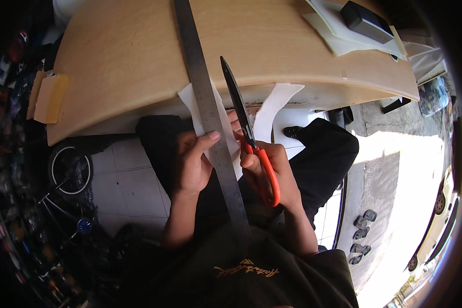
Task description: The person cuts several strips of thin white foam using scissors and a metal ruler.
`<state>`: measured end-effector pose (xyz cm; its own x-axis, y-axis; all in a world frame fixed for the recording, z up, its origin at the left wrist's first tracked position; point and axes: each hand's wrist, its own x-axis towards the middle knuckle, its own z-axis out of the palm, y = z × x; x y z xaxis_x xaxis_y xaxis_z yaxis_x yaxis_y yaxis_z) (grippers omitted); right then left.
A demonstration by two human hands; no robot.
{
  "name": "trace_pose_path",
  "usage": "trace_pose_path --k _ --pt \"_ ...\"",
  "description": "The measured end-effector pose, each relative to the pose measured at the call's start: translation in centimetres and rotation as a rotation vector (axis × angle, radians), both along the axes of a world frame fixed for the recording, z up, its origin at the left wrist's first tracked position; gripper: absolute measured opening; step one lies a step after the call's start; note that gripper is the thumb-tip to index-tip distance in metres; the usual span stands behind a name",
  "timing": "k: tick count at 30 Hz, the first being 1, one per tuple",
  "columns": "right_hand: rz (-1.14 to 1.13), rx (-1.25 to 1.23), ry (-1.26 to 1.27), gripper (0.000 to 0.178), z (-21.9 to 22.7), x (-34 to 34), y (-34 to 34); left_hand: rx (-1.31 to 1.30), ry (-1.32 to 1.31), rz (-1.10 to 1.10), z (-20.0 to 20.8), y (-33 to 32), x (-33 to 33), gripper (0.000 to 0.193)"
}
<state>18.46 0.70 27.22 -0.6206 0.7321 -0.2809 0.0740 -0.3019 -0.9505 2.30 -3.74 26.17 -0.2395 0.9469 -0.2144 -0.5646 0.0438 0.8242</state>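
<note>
My left hand is closed around a long steel ruler and a white sheet-like piece behind it. Its thumb presses on the ruler's face, and some fingertips show past the far side. The ruler runs from the tabletop toward my chest. In my right hand are scissors with orange-red handles. Their dark blades look closed and point away from me, just right of the ruler. A curved white strip hangs beyond my right hand; whether it joins the other white piece is hidden.
Ahead stands a wooden table with a curved near edge. White sheets and a black box-like object lie at its far right. Cardboard sits at the left edge. A bicycle wheel is lower left; sandals lie outside at right.
</note>
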Motion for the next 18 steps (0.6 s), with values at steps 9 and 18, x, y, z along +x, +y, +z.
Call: trace_pose_path --k 9,18 --pt "-0.17 0.234 0.09 0.049 -4.5 2.9 -0.4 -0.135 0.23 0.054 1.3 0.0 -2.5 0.031" --pt "-0.479 0.118 0.024 0.046 -6.3 7.6 0.0 -0.127 0.529 0.359 2.9 1.5 -5.1 0.023"
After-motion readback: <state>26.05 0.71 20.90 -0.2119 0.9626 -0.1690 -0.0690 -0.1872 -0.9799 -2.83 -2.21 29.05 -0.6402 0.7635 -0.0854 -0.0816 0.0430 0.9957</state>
